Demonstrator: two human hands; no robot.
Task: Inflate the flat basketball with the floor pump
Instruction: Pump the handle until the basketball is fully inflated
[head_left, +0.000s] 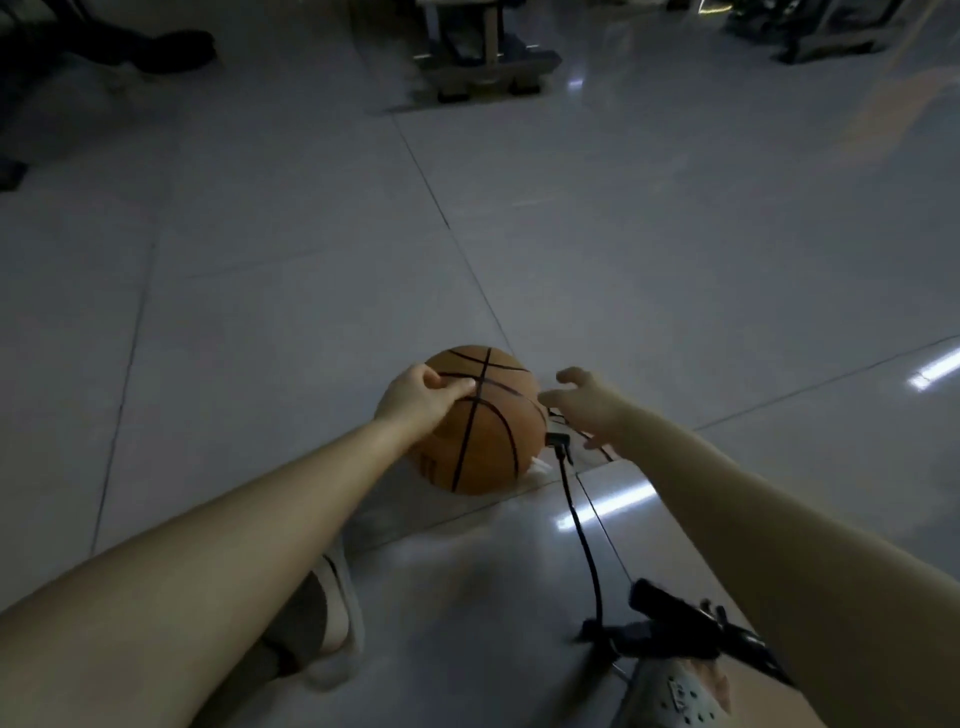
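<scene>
2 hands: L hand (415, 400) grips basketball (485, 447); R hand (587, 405) spread by pump hose (577, 519).

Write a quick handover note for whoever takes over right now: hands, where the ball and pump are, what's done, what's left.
Left hand grips the basketball from above, on the floor.
Right hand is open beside the hose head, holding nothing.
Hose head sits against the ball's right side; the hose runs back to the floor pump.
Ball looks round; firmness unclear.
Left: check it, then pump more or detach.
</scene>
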